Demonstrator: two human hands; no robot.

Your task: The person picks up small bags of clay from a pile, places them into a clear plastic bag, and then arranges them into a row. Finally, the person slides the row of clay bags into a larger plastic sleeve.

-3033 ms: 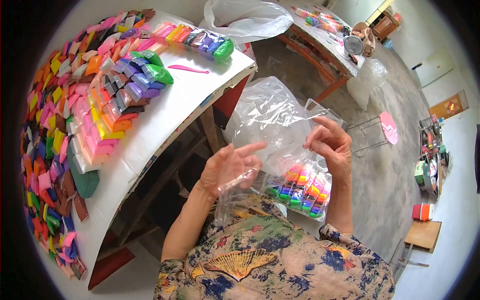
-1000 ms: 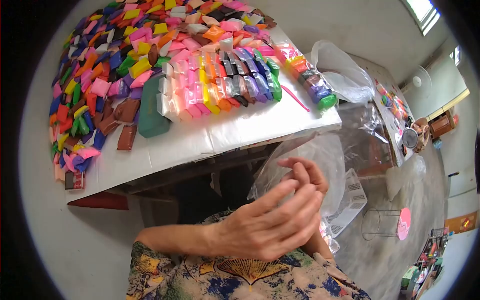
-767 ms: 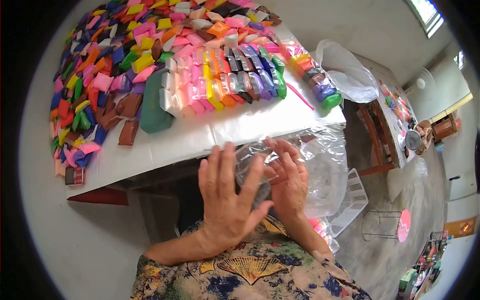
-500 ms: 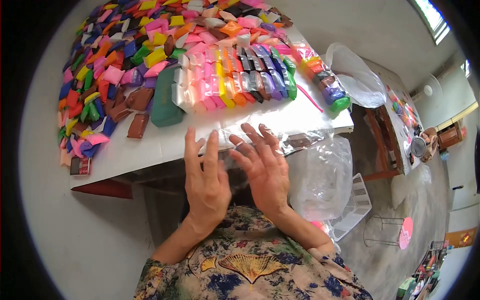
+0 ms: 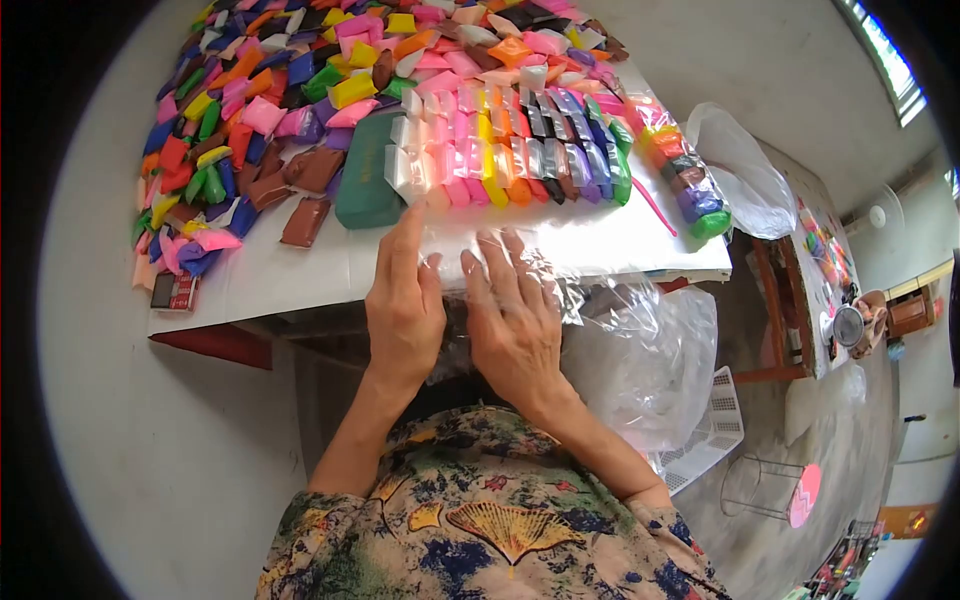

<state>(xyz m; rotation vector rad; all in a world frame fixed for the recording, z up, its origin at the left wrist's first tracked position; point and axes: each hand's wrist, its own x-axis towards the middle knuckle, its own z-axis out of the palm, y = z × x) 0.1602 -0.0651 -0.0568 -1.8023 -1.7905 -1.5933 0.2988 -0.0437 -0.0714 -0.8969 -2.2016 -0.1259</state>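
My left hand (image 5: 405, 310) is at the table's front edge, its fingers stretched forward, index finger pointing toward the rows of packets. Beside it my right hand (image 5: 515, 325) lies palm down with its fingers extended, touching a clear plastic bag (image 5: 565, 285); the film is partly too transparent to follow. Just beyond the hands stand neat rows of small coloured packets (image 5: 510, 160) in clear wrap, running from white and pink through yellow, orange and black to purple, blue and green. A dark green block (image 5: 368, 175) stands against their left end.
A heap of loose coloured packets (image 5: 300, 90) covers the table's (image 5: 330, 270) back and left. A filled clear bag of packets (image 5: 690, 180) lies right, near a pink strip (image 5: 655, 207). More plastic bags (image 5: 640, 370) hang over a white basket (image 5: 705, 430). A stool (image 5: 803, 495) stands beyond.
My right hand has turned from palm showing to palm down onto the clear bag. Both hands sit closer to the tabletop, the left reaching further forward. The camera view has shifted slightly.
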